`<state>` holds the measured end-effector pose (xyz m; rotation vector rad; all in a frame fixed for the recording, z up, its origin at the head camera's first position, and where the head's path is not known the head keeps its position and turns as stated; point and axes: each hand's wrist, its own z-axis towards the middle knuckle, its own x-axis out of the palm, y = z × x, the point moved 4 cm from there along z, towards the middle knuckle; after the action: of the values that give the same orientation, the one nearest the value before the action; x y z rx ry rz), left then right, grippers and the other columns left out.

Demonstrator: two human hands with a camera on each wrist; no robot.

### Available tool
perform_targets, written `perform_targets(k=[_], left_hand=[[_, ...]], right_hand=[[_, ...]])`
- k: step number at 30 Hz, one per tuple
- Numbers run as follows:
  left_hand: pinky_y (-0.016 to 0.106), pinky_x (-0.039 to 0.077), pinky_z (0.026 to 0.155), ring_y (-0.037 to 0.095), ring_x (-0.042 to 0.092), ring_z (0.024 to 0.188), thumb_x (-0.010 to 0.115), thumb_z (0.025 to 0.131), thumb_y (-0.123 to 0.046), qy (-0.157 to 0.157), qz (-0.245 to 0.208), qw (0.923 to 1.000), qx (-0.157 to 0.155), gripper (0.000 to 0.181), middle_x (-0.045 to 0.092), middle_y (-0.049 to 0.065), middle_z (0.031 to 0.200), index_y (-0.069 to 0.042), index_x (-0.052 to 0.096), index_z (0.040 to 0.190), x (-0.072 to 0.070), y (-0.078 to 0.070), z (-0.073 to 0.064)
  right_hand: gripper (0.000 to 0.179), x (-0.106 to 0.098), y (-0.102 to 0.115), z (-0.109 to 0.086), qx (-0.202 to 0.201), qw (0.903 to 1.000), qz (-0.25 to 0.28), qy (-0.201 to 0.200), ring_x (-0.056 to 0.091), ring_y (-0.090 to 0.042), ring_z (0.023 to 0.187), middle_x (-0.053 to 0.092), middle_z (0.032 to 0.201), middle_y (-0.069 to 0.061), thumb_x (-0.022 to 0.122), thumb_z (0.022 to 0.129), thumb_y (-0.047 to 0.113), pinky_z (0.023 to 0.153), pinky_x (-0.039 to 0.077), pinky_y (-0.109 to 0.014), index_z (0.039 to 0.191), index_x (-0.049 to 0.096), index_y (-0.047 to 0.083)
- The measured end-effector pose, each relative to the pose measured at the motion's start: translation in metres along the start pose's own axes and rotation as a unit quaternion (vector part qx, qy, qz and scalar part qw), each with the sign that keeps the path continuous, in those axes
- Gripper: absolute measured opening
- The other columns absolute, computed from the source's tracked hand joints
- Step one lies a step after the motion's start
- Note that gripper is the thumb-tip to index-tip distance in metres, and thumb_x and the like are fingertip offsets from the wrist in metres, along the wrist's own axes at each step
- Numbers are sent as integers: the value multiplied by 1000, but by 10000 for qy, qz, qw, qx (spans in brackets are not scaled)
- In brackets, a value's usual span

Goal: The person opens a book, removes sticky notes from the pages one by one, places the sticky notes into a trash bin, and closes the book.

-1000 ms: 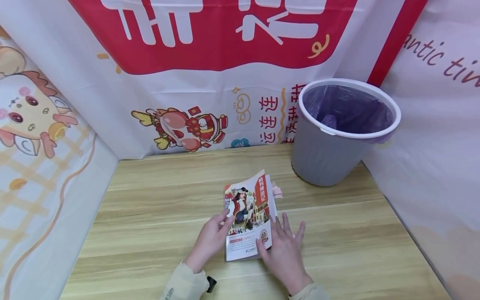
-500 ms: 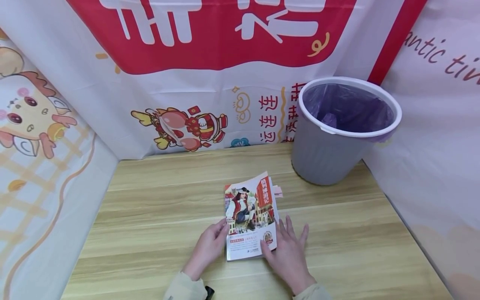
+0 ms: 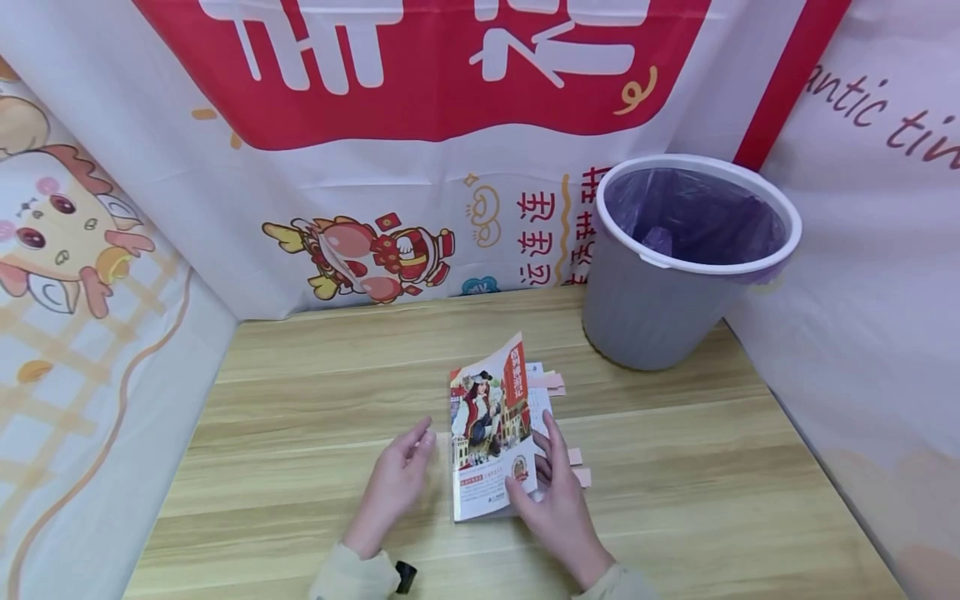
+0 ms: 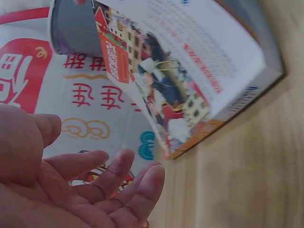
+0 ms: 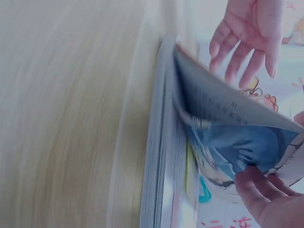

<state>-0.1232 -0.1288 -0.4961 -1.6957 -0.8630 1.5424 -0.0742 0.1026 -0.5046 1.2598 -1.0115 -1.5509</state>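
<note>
A paperback book (image 3: 483,450) with a costumed figure on its colourful cover lies on the wood-grain table. Its front cover and some leaves stand lifted from the right edge. My right hand (image 3: 558,508) holds this raised part, thumb over the cover and the other fingers behind it. In the right wrist view, those fingers (image 5: 256,190) lie against a page with a blue picture (image 5: 242,145). Off the spine side, my left hand (image 3: 396,475) is apart from the book, palm turned inward and fingers loosely extended. Pink sticky tabs (image 3: 582,477) poke out along the right page edge.
A grey bin (image 3: 648,312) with a white rim and purple liner (image 3: 720,221) stands at the table's back right corner. Printed cloth (image 3: 420,108) hangs behind the table (image 3: 315,400) and along both sides. A black band (image 3: 406,577) sits at the left cuff.
My left hand has let go of the book's spine side and moved left. The cover first settled lower, then rose again in my right hand, showing inner pages and more pink tabs.
</note>
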Motion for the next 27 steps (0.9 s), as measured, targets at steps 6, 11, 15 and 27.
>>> perform_targets(k=[6, 11, 15, 27], left_hand=[[52, 46, 102, 39, 55, 123, 44, 105, -43, -42, -109, 9999, 76, 54, 51, 18, 144, -8, 49, 145, -20, -9, 1], [50, 48, 99, 39, 57, 122, 43, 104, -48, -117, -185, 9998, -40, 58, 53, 19, 141, -9, 47, 147, -36, -6, 3], [50, 52, 95, 39, 62, 114, 41, 104, -50, -179, -269, 9993, -163, 61, 58, 23, 135, -8, 46, 148, -51, 1, 4], [56, 47, 98, 43, 59, 116, 37, 103, -54, -384, 152, 9983, -412, 66, 53, 25, 139, -8, 41, 151, -97, 16, -3]], right_hand=[[80, 17, -2, 1, 287, 9979, 349, 455, 53, -23, 125, 48, 146, -3, 80, 81, 9, 103, 47, -34, 151, 40, 15], [84, 36, -2, -2, -226, 9938, -367, 1029, 44, -28, 135, 35, 156, -3, 78, 83, 17, 108, 40, -46, 155, 35, 20], [94, 51, -1, -6, -660, 9853, -883, 1309, 46, -36, 132, 25, 160, -13, 77, 81, 18, 103, 44, -52, 158, 24, 27], [96, 89, 2, -7, -1545, 9425, -2371, 1779, 38, -45, 136, 19, 162, -14, 80, 76, 16, 104, 43, -51, 156, 31, 30]])
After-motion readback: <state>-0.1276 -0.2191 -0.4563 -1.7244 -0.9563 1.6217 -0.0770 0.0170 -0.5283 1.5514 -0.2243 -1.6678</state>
